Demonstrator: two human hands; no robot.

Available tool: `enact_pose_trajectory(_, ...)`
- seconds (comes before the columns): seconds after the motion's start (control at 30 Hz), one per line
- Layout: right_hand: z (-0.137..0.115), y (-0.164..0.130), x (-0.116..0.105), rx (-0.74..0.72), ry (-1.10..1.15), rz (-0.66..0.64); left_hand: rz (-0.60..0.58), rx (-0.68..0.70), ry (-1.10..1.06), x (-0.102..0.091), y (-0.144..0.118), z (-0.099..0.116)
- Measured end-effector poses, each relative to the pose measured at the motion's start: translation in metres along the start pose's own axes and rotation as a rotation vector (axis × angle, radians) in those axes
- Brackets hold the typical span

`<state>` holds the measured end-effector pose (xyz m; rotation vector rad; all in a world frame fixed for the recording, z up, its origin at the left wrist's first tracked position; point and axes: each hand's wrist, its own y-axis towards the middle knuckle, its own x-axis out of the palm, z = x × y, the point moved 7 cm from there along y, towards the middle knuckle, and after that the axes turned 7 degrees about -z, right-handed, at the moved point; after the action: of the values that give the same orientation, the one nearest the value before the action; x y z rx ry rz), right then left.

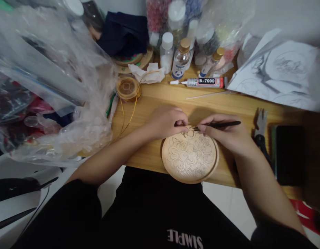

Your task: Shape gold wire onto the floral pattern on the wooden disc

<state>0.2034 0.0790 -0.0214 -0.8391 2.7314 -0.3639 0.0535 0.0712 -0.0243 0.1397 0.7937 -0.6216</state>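
Note:
A round, pale wooden box or lid (189,155) with dark outlined flower patterns lies at the table's front edge. At its far rim, my left hand (169,121) has thumb and forefinger pinched together; whatever is between them is too small to make out. My right hand (222,133) grips slim black tweezers (226,124), their tips low over the rim close to my left fingertips. Left of my hands stands a spool of golden wire (128,87), with loose strands (132,112) running down toward my left forearm.
Behind my hands lie a B-7000 glue tube (205,82) and a thin stick (208,95), with small bottles (181,58) beyond. Pliers (261,129) and a dark phone (289,155) rest at right, below drawn paper sheets (281,69). Clear plastic bags (79,128) crowd the left.

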Motion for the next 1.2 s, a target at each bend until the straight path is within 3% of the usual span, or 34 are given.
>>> enact_pose_trajectory(0.43, 0.0013, 0.0003, 0.0003, -0.008, -0.017, 0.006, 0.017, 0.016, 0.041, 0.0014, 0.0001, 0.0007)
enact_pose_trajectory(0.67, -0.0012, -0.0006, -0.0068, -0.024, -0.037, 0.118, 0.019, 0.013, 0.038, 0.0045, 0.0009, -0.0004)
enact_pose_trajectory(1.2, 0.0021, 0.0001, -0.0054, -0.018, -0.038, 0.099, 0.015, 0.012, 0.066, 0.0046, 0.0010, 0.0005)
